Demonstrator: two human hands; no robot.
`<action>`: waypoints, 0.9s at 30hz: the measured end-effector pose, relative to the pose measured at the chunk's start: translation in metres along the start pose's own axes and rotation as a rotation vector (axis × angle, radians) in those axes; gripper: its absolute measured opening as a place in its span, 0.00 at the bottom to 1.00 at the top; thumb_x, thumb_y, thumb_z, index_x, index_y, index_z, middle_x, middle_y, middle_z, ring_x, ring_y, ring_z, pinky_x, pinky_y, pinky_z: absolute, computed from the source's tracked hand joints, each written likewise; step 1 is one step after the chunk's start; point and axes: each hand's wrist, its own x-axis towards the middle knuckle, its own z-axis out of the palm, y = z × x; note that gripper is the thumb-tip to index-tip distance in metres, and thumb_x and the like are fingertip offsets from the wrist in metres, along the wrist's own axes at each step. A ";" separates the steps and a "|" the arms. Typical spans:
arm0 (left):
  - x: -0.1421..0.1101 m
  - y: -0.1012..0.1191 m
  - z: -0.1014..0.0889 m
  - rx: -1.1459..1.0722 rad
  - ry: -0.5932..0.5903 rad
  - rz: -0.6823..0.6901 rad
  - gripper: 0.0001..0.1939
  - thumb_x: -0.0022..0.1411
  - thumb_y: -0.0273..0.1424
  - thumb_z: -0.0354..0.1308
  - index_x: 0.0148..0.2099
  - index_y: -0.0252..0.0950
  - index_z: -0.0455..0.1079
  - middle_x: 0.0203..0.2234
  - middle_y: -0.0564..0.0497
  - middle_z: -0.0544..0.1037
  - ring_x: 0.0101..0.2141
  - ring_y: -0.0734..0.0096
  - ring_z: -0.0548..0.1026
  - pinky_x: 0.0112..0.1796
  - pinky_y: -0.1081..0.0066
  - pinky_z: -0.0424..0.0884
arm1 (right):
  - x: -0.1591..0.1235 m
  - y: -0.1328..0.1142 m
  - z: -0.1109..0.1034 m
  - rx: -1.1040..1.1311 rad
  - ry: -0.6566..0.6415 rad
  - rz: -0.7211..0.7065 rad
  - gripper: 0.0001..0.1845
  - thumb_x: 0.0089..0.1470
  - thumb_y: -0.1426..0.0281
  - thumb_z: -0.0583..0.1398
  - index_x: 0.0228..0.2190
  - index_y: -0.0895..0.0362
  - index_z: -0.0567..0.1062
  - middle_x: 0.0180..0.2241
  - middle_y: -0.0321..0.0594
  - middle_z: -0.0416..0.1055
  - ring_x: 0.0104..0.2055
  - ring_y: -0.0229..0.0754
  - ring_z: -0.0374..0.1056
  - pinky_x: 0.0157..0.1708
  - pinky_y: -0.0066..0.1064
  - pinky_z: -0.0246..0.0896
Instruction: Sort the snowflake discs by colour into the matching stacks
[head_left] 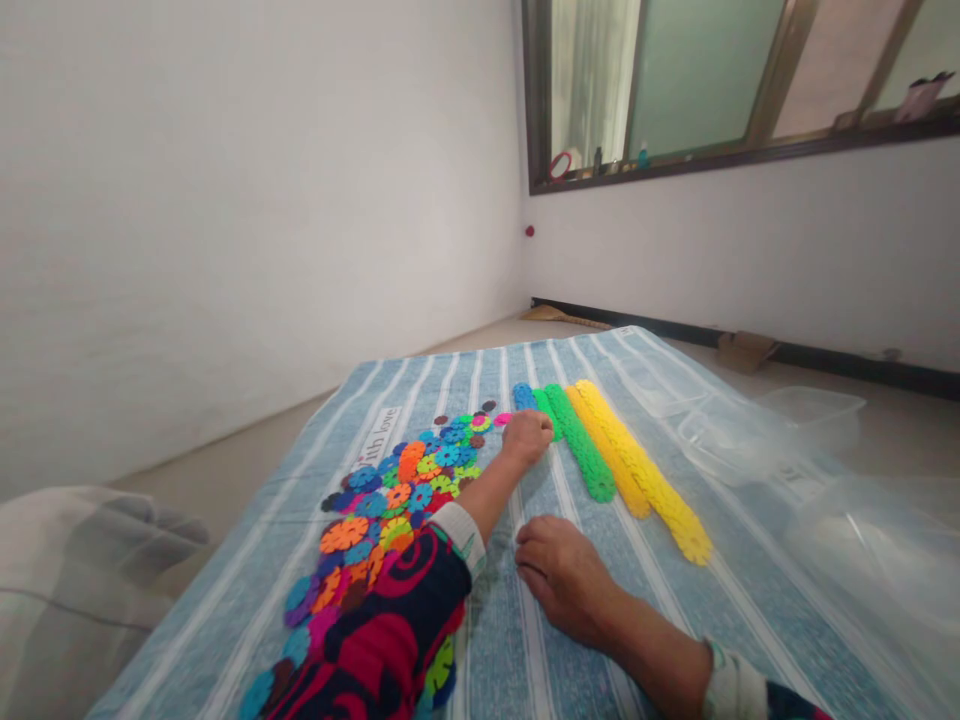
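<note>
My left hand (527, 436) reaches forward over a blue striped cloth (525, 640), fingers curled closed at the near end of a short blue row of discs (523, 395); what it pinches is hidden. Beside that lie long rows of joined discs: green (581, 448), orange (607, 455) and yellow (649, 480). A loose pile of multicoloured plastic discs (390, 500) spreads to the left of my left arm. My right hand (562, 575) rests palm down on the cloth, fingers loosely bent, holding nothing I can see.
Clear plastic containers (810, 420) and plastic bags (885, 560) lie at the cloth's right edge. A pale translucent bag (82, 570) sits at the left. White walls meet at the far corner under a window ledge (675, 165). Cardboard scraps (742, 348) lie by the baseboard.
</note>
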 end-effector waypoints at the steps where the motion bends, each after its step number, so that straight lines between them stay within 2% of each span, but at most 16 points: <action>1: 0.003 0.003 0.003 0.021 -0.006 -0.010 0.12 0.52 0.25 0.54 0.34 0.38 0.79 0.32 0.51 0.81 0.37 0.68 0.76 0.37 0.73 0.67 | 0.001 0.000 0.001 0.003 0.000 0.001 0.07 0.54 0.75 0.57 0.28 0.56 0.74 0.37 0.40 0.72 0.42 0.42 0.65 0.44 0.33 0.57; 9: 0.013 0.013 0.010 0.181 -0.031 -0.052 0.14 0.53 0.26 0.52 0.35 0.39 0.79 0.32 0.47 0.81 0.38 0.63 0.75 0.36 0.70 0.67 | 0.002 0.000 0.003 0.012 -0.011 0.017 0.05 0.54 0.75 0.58 0.29 0.55 0.74 0.36 0.38 0.72 0.42 0.41 0.64 0.44 0.34 0.56; 18: 0.017 0.011 0.013 0.267 -0.004 0.032 0.12 0.57 0.28 0.52 0.35 0.36 0.78 0.34 0.43 0.78 0.41 0.58 0.72 0.40 0.63 0.65 | 0.002 0.000 0.004 0.005 -0.015 0.025 0.05 0.55 0.74 0.57 0.29 0.55 0.73 0.35 0.39 0.71 0.41 0.42 0.64 0.42 0.33 0.56; 23: 0.014 -0.002 0.001 0.256 0.055 0.052 0.12 0.58 0.28 0.52 0.37 0.36 0.78 0.36 0.43 0.77 0.44 0.59 0.71 0.44 0.64 0.64 | 0.002 0.001 0.007 -0.030 -0.001 0.026 0.04 0.53 0.74 0.58 0.28 0.55 0.73 0.36 0.39 0.71 0.41 0.42 0.64 0.41 0.34 0.55; 27: 0.006 -0.029 -0.022 0.251 0.100 0.011 0.13 0.59 0.28 0.51 0.39 0.37 0.77 0.37 0.46 0.78 0.43 0.63 0.71 0.47 0.67 0.64 | 0.001 0.001 0.009 -0.025 -0.002 0.035 0.05 0.53 0.75 0.58 0.27 0.55 0.72 0.35 0.38 0.71 0.40 0.41 0.64 0.41 0.33 0.55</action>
